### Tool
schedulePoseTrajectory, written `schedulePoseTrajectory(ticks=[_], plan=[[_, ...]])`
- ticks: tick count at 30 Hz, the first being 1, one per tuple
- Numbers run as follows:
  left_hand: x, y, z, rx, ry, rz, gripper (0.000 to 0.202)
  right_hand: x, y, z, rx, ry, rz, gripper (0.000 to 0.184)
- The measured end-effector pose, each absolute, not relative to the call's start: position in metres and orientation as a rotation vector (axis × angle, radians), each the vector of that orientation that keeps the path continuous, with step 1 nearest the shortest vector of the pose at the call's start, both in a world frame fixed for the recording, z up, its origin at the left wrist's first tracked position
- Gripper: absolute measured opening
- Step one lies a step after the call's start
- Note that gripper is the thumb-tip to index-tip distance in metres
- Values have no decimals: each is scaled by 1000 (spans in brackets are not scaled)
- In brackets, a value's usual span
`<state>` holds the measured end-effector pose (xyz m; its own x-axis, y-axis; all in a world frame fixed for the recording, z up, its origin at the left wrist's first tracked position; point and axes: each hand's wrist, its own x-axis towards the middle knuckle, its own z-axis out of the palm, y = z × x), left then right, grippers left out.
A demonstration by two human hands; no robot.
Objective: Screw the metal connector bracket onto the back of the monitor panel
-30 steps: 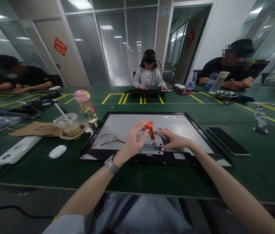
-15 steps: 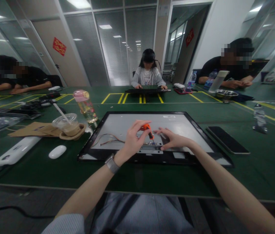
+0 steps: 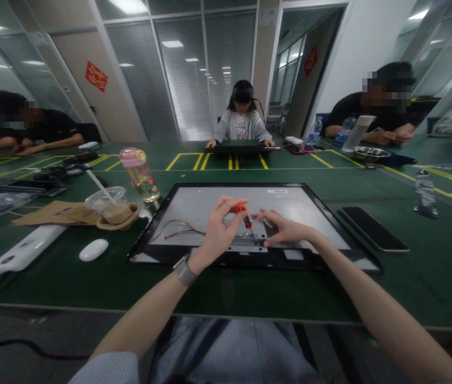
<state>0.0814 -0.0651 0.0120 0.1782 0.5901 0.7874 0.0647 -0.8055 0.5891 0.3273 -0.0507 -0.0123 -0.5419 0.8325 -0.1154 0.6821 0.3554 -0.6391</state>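
My left hand (image 3: 222, 226) is closed around a small orange and black screwdriver (image 3: 243, 211), its shaft pointing down at a narrow metal bracket (image 3: 245, 241). That bracket lies along the near edge of a flat display panel (image 3: 226, 200), which has a grey back and a black frame. My right hand (image 3: 285, 228) is at the bracket's right end, thumb low against it and fingers apart above. The screwdriver's tip and any screw under it are too small to make out. Thin wires (image 3: 183, 229) curl on the panel, left of my left hand.
At left are a drink cup (image 3: 116, 205) in a cardboard holder, a white mouse-shaped object (image 3: 93, 249), a white power bank-like box (image 3: 25, 248) and a pink-lidded bottle (image 3: 140, 173). A phone (image 3: 373, 228) lies right of the panel. Several people sit around the table.
My hands and the screwdriver stay at nearly the same spot on the bracket. Across the table, a person's hand has shifted outward along the panel there.
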Motion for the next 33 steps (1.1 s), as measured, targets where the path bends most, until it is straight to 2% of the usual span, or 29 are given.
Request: schedulePoseTrajectory(ticks=[5, 15, 21, 26, 30, 33], plan=[[81, -65, 9, 2000, 540, 1551, 32, 327, -50, -13, -1372, -2380, 959, 82], [83, -68, 7, 2036, 597, 1689, 22, 330, -47, -18, -1327, -2397, 948, 83], [84, -70, 7, 2059, 565, 1768, 30, 331, -45, -21, -1295, -2416, 921, 83], [83, -66, 7, 2066, 495, 1622, 22, 330, -47, -18, -1330, -2400, 940, 85], [82, -63, 8, 2011, 435, 1400, 30, 327, -51, -12, -1381, -2372, 978, 84], [82, -62, 8, 1982, 453, 1407, 31, 326, -53, -9, -1416, -2349, 991, 85]])
